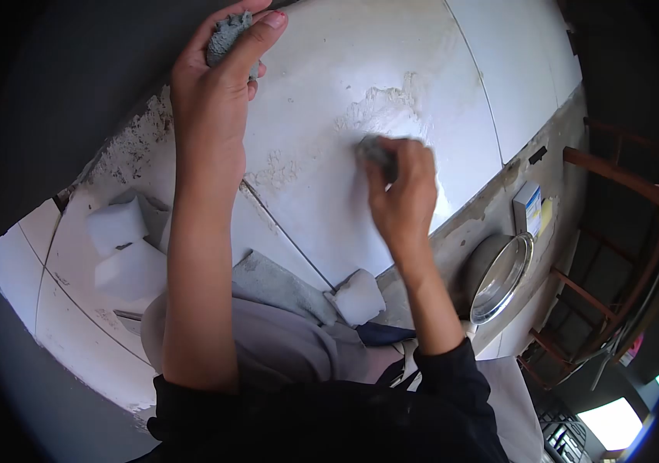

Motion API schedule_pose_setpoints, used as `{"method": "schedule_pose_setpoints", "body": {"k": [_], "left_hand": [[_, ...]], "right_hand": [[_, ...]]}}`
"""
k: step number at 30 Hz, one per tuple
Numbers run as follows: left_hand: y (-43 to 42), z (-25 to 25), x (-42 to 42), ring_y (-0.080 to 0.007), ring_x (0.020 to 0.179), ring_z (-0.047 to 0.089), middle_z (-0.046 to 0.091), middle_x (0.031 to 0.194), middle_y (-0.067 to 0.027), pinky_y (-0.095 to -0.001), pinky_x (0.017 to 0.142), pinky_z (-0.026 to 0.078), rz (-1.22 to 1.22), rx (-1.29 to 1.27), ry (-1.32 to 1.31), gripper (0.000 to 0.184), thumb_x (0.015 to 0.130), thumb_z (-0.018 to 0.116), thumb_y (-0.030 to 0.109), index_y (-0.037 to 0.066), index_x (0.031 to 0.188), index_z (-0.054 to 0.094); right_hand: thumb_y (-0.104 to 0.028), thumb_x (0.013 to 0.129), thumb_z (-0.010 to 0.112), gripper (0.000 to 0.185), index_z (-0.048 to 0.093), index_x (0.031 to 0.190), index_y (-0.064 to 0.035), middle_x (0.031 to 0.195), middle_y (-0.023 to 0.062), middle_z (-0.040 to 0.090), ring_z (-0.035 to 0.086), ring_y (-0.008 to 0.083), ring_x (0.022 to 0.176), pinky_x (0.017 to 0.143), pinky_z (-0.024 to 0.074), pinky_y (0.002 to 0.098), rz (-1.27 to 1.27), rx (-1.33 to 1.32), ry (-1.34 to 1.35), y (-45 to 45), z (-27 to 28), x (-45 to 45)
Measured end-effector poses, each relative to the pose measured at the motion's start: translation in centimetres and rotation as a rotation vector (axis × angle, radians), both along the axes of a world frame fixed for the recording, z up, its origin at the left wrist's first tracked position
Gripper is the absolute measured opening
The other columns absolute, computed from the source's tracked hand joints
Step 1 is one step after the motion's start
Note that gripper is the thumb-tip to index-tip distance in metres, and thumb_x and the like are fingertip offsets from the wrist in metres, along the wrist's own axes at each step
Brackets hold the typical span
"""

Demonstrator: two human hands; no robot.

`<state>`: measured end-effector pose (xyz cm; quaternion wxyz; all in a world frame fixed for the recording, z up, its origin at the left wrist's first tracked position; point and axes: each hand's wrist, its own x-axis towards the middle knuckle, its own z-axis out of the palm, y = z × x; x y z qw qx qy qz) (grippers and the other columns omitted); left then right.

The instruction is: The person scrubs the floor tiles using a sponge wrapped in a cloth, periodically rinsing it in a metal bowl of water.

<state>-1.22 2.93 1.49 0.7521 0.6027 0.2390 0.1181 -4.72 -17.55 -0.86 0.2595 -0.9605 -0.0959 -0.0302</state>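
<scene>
My left hand [225,65] is raised near the top of the view, its fingers and thumb wrapped round a lump of grey clay [229,35] with a rough, crumbly surface. Lower and to the right, my right hand [407,181] pinches a smaller piece of grey clay [378,152] just above or against the white floor tile [322,208]; contact is hard to tell. Patches of whitish-grey residue [383,100] are smeared over the tile beyond that hand.
Beside my legs lie a grey cloth [275,282] and a white block [359,297]. White foam-like pieces [125,247] sit at left. A metal basin [499,278], a small box [528,207] and a wooden chair frame [623,181] are at right. A dark surface borders the upper left.
</scene>
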Motion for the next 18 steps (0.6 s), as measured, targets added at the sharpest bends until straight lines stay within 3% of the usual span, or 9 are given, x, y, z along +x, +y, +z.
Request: {"method": "schedule_pose_setpoints", "body": {"k": [3,9,15,18], "left_hand": [[-0.2,-0.1,0.0,-0.0021,0.076,0.045,0.07,0.115,-0.0054,-0.0188,0.065,0.032,0.003,-0.009,0.029,0.033,0.09,0.071,0.026,0.01,0.119,0.068],[-0.3,-0.3,-0.6,-0.0028,0.076,0.045,0.07,0.115,-0.004,-0.0194,0.066,0.033,-0.027,0.007,0.025,0.033,0.09,0.071,0.027,0.01,0.118,0.069],[-0.3,0.0,-0.3,-0.0038,0.075,0.043,0.07,0.113,-0.0026,-0.0194,0.069,0.033,0.007,0.016,0.039,0.031,0.089,0.072,0.029,0.012,0.116,0.07],[-0.8,-0.2,-0.4,-0.0042,0.075,0.043,0.071,0.111,-0.0019,-0.0195,0.069,0.033,-0.009,0.023,0.037,0.03,0.089,0.073,0.029,0.014,0.115,0.07]], "right_hand": [[0.007,0.074,0.069,0.029,0.063,0.1,-0.0019,0.09,0.0138,0.059,0.055,0.0332,0.085,0.076,0.0469,0.041,0.18,0.101,0.014,1.6,0.1,-5.9],[0.001,0.076,0.071,0.024,0.062,0.097,-0.0015,0.086,0.0146,0.057,0.052,0.0338,0.081,0.073,0.0449,0.043,0.01,0.058,-0.05,0.4,-0.7,1.2],[0.005,0.072,0.072,0.029,0.062,0.098,-0.0018,0.087,0.0132,0.058,0.053,0.0339,0.082,0.071,0.0467,0.0417,0.062,0.056,-0.007,-0.5,0.4,-6.5],[0.004,0.073,0.072,0.028,0.062,0.098,-0.002,0.089,0.0132,0.058,0.053,0.0336,0.082,0.071,0.0465,0.0414,0.032,0.039,0.032,-0.1,0.0,-5.4]]}}
